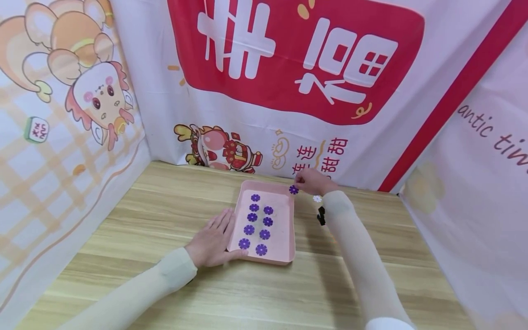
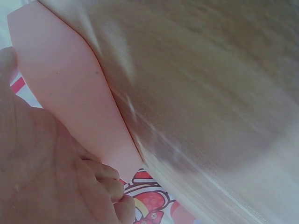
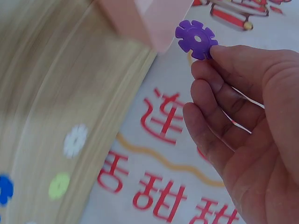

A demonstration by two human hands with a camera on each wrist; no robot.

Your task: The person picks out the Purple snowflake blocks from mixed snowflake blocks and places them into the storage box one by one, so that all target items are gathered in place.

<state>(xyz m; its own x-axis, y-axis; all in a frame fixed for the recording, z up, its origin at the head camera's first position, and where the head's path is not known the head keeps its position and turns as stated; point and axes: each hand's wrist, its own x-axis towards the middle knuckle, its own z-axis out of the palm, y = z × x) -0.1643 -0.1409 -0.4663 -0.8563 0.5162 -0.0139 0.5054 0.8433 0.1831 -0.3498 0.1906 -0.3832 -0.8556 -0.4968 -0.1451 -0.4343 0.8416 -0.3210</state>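
Note:
My right hand [image 1: 314, 182] pinches a purple notched plastic disc [image 3: 197, 39] between thumb and index finger, just above the far right corner of the pink tray [image 1: 282, 245]. In the right wrist view, the other fingers curl loosely below it. Two columns of similar discs lie on the tray floor, such as the near purple disc [image 1: 261, 250] and the far purple disc [image 1: 255, 197]. My left hand [image 1: 212, 240] rests against the tray's left side, fingers stretched along the wall and thumb at the near left corner. The left wrist view shows those fingers touching the tray's outer wall [image 2: 70, 65].
Right of the tray on the wooden table [image 1: 136, 238] lie a white disc [image 1: 316, 198] and a black object [image 1: 321, 215], partly by my right sleeve. A yellow-green disc [image 3: 59, 185] and a blue disc [image 3: 5, 189] show too. Printed cloth walls [image 1: 161, 114] enclose the table.

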